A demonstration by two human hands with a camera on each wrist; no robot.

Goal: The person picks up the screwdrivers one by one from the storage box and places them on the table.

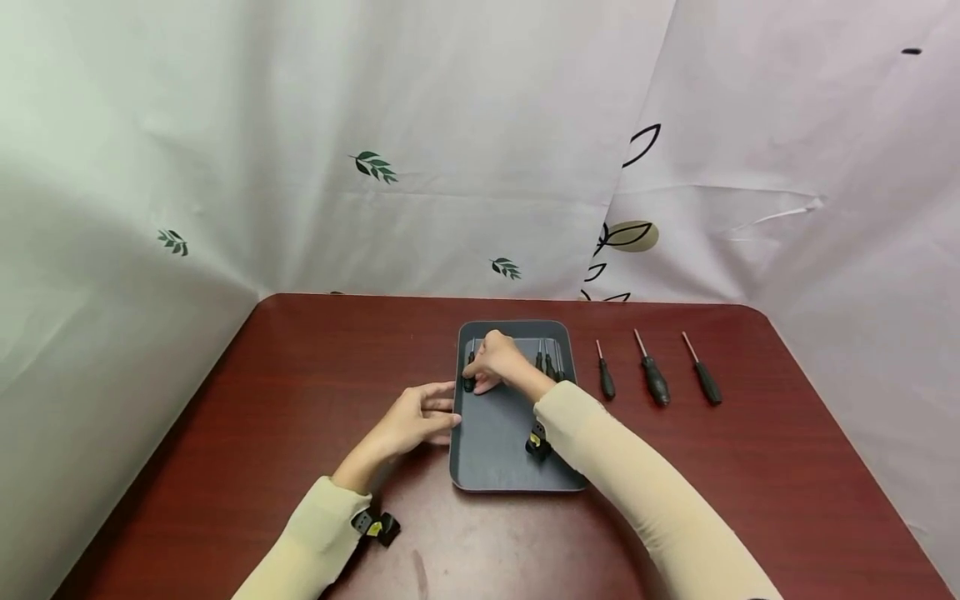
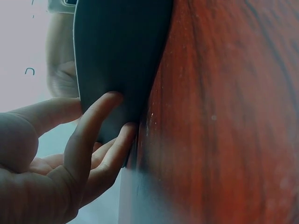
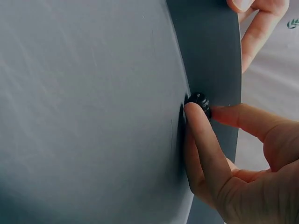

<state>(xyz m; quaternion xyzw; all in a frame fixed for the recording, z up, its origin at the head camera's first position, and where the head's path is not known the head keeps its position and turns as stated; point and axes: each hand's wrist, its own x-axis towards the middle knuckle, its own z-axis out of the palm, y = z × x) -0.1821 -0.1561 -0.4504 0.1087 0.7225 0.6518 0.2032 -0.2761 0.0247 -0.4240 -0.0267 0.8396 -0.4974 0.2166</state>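
Head view: we've got the black screwdriver [image 1: 468, 385] lying inside the gray tray [image 1: 495, 446] along its left wall, long axis running away from us, handle end nearest. Our right hand [image 1: 501, 360] reaches across and is right on it; our left hand [image 1: 408, 419] is just outside that same wall.

Left wrist: fingers flat against the wall's outer face, thumb over the rim, so we're lightly pinching the tray.

Right wrist: thumb and fingertips pinch the handle from opposite sides, its butt end facing us, tucked where floor meets wall.
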